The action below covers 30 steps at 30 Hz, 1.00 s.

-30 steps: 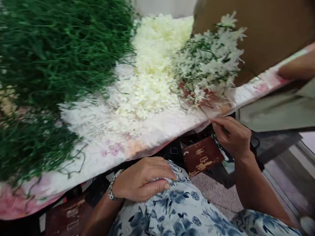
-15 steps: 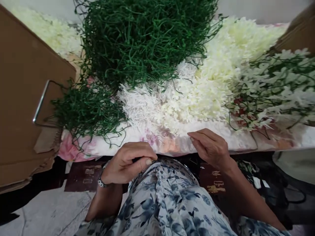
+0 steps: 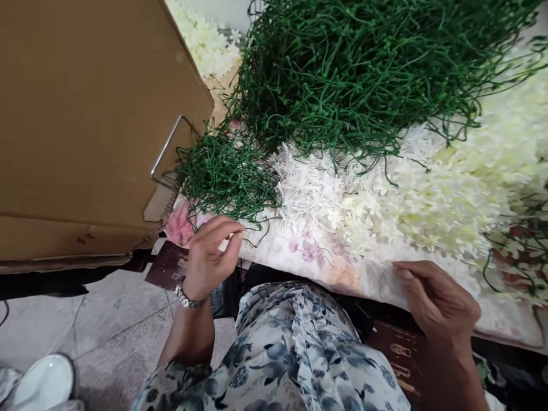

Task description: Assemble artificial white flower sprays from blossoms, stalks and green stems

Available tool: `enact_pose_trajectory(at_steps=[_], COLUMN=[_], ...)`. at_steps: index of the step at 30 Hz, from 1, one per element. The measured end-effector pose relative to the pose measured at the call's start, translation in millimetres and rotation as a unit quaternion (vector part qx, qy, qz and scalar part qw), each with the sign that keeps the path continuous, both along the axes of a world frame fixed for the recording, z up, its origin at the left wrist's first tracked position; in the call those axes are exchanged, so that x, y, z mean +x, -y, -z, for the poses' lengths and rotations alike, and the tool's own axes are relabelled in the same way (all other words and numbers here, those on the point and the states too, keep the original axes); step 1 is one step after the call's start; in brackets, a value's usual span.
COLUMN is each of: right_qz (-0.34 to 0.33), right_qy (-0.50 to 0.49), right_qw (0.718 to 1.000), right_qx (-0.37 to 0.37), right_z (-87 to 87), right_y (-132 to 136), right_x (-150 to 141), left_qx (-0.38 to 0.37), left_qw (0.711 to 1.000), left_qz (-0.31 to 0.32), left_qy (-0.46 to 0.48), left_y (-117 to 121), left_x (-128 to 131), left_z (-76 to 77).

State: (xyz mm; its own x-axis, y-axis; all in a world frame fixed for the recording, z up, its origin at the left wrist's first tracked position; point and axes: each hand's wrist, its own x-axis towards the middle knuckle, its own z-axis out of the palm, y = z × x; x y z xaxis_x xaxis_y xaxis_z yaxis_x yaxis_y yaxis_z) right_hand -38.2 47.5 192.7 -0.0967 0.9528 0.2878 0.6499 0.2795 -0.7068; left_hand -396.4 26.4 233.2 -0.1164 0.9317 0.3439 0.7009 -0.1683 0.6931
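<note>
My left hand is raised at the front edge of the cloth-covered table, fingers loosely curled and apart, right below a small clump of green plastic stems; nothing shows in it. My right hand rests on the table's front edge with fingers bent, beside the pile of cream artificial flowers; I see nothing in it. A patch of small white spiky flower parts lies between the two hands. A big heap of green stems fills the back.
A large cardboard box with a metal wire handle stands at the left, touching the table. More cream flowers lie behind it. Finished sprigs lie at far right. A white bowl sits on the floor. My flowered clothing is below.
The view swung left. My left hand rose from my lap to the table edge below the green stems. My right hand moved to rest on the table's edge at the right.
</note>
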Motion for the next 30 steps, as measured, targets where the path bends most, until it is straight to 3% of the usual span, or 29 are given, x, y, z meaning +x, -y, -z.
enact_pose_trajectory(at_steps=[3, 7, 11, 21, 25, 30], right_qz=[0.029, 0.052, 0.048, 0.004, -0.011, -0.010], right_qy=[-0.023, -0.041, -0.034, 0.012, 0.026, 0.043], right_qw=[0.999, 0.998, 0.998, 0.999, 0.999, 0.997], right_qx=[-0.016, -0.019, -0.010, 0.030, 0.044, 0.061], right_z=[1.0, 0.2, -1.8, -3.0, -2.6, -1.1], right_y=[0.9, 1.7, 1.3, -0.3, -1.0, -0.9], right_x=[0.8, -2.1, -3.9, -4.3, -5.6, -4.6], left_qx=[-0.008, -0.023, -0.049, -0.045, -0.047, -0.052], left_qw=[0.991, 0.968, 0.950, 0.958, 0.984, 0.995], left_qz=[0.017, 0.064, 0.059, 0.034, 0.037, 0.077], left_qy=[-0.136, -0.241, -0.304, -0.280, -0.170, -0.035], left_y=[2.8, 6.2, 5.6, 9.0, 13.7, 16.9], left_x=[-3.8, 2.5, 9.6, 17.1, 15.4, 3.4], left_z=[4.7, 9.9, 14.6, 23.4, 21.6, 3.3])
